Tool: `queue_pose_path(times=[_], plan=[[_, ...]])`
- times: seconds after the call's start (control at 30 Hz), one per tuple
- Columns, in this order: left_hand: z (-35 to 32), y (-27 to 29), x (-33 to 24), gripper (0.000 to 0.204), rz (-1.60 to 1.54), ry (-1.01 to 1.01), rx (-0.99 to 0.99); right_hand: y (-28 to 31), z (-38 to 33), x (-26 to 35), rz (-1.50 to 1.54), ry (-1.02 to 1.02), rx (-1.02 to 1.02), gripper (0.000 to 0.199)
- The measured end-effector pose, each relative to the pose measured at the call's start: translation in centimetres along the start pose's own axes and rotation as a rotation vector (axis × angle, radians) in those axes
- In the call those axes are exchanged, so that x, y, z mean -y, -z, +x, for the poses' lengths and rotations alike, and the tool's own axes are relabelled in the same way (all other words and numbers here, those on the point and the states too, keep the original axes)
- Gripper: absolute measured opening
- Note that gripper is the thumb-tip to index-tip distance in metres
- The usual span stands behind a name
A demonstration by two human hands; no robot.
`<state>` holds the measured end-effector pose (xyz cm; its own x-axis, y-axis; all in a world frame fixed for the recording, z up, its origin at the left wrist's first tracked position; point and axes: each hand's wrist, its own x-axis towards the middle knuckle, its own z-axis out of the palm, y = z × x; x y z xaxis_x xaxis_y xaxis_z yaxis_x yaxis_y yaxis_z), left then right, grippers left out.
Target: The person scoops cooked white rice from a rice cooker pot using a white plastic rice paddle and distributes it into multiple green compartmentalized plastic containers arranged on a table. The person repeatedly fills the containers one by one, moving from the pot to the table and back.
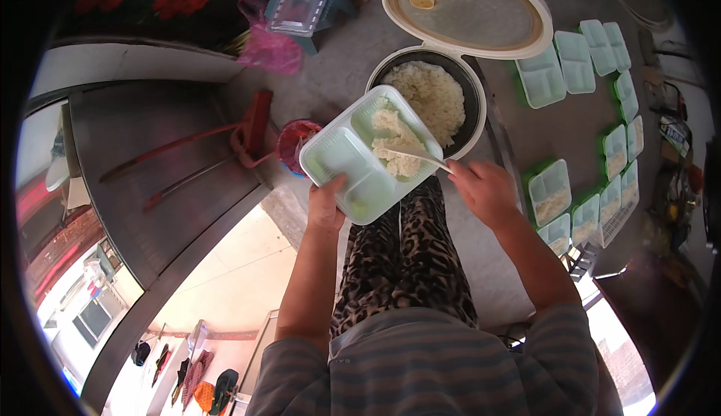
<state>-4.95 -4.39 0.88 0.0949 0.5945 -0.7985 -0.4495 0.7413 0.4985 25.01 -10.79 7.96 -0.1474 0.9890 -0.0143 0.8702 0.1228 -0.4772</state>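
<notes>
My left hand (327, 204) grips the near left edge of a pale green compartment tray (359, 170), thumb over the rim. The tray is tilted and overlaps the near left rim of a rice cooker (481, 108). Cooked rice (396, 142) lies in the tray's large compartment; the two smaller ones hold none. My right hand (484, 191) is closed round the handle of a pale rice paddle (419, 156), whose blade meets the rice in the tray. More white rice (432, 97) fills the cooker's dark pot, and its lid (469, 7) stands raised behind.
Several green trays stand on a dark surface at right: the far ones (541, 78) show no rice, the near ones (552, 194) hold some. A red-lined bin (297, 146) and red dustpan (251, 134) are at left. Clear plastic lids (299, 7) rest on a blue stool (330, 10).
</notes>
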Motion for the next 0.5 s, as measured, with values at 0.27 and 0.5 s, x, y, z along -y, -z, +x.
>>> queue_pose_path(times=[0.27, 0.5], plan=[[-0.8, 4.0, -1.7, 0.053, 0.074, -0.034, 0.041, -3.5, 5.0, -7.2, -0.131, -0.588, -0.006, 0.020], [-0.1, 4.4, -2.4, 0.048, 0.041, -0.042, 0.040, -11.6, 9.7, -7.8, 0.135, -0.722, -0.056, 0.025]])
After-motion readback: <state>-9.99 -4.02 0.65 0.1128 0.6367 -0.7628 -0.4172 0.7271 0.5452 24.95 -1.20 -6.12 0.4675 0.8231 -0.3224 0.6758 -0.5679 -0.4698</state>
